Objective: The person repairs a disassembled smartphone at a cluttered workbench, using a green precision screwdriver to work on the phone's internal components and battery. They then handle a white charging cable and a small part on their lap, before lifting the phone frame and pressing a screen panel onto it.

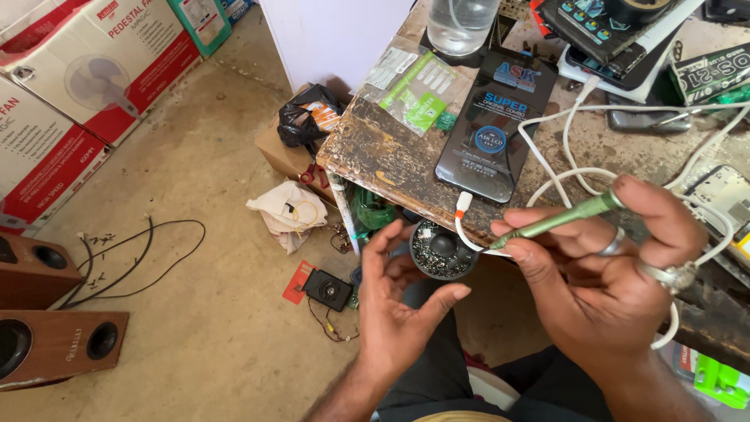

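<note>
Green metal tool: a slim screwdriver [558, 219] sits clamped in the right hand [617, 273], whose grip is closed round its shaft, tip pointing left.
Left hand: [402, 301] fingers apart, holding nothing, just beside the round dish of screws [444, 252] at the counter [375, 152] edge.
Progress: no device is under the tip; work looks between steps.
White cable: [547, 184] loops behind the tool.

Packages and labels I can see around the counter

On the floor at far left I see white-and-red fan cartons [74, 86]; on the counter [375, 152] lie a flat black box with blue label [492, 125] and a clear packet with green label [410, 87]; a red tag [297, 283] lies on the floor.
</note>
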Demonstrator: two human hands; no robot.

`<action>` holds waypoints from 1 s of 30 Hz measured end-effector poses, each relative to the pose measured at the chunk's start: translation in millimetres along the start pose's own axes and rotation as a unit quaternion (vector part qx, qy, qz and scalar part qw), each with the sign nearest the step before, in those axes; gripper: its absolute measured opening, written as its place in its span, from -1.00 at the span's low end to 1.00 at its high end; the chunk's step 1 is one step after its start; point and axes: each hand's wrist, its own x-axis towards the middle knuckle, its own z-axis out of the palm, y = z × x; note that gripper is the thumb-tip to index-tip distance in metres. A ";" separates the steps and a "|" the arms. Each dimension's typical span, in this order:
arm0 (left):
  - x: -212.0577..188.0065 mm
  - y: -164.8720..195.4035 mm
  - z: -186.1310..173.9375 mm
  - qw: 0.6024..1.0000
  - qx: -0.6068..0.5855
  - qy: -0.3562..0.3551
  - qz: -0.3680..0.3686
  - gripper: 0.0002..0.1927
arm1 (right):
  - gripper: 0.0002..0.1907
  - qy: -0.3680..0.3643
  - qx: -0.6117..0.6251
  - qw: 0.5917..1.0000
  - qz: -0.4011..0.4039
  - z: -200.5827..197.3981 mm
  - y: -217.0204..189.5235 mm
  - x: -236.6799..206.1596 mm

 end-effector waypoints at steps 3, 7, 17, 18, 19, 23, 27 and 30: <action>-0.1 12.5 -10.5 0.941 0.283 0.017 0.182 -0.11 | -0.61 -0.011 -0.003 1.000 -0.009 -0.9 4.8 3.2; 4.5 22.8 -22.4 0.862 0.451 0.000 0.233 -0.23 | -0.34 -0.005 0.048 0.999 0.022 -6.7 12.4 4.6; -1.1 20.0 -19.5 0.806 0.528 -0.036 0.267 -0.26 | -0.22 -0.016 0.045 0.998 0.029 -11.1 28.2 -5.2; -0.8 19.2 -20.6 0.811 0.522 -0.029 0.260 -0.22 | -0.22 -0.019 0.044 0.998 0.028 -10.9 28.6 -5.5; 0.0 18.6 -22.3 0.818 0.515 -0.020 0.256 -0.22 | -0.22 -0.019 0.043 0.998 0.030 -10.9 28.4 -5.7; 2.4 18.0 -25.9 0.823 0.509 -0.015 0.251 -0.24 | -0.23 -0.020 0.060 0.998 0.025 -9.6 26.9 -5.1; 1.5 19.4 -22.7 0.811 0.527 -0.041 0.253 -0.29 | -0.22 -0.029 0.042 0.998 0.025 -8.7 26.0 -4.0; 2.6 19.6 -19.9 0.800 0.537 -0.050 0.263 -0.30 | -0.22 -0.033 0.041 0.998 0.021 -7.2 27.1 -3.9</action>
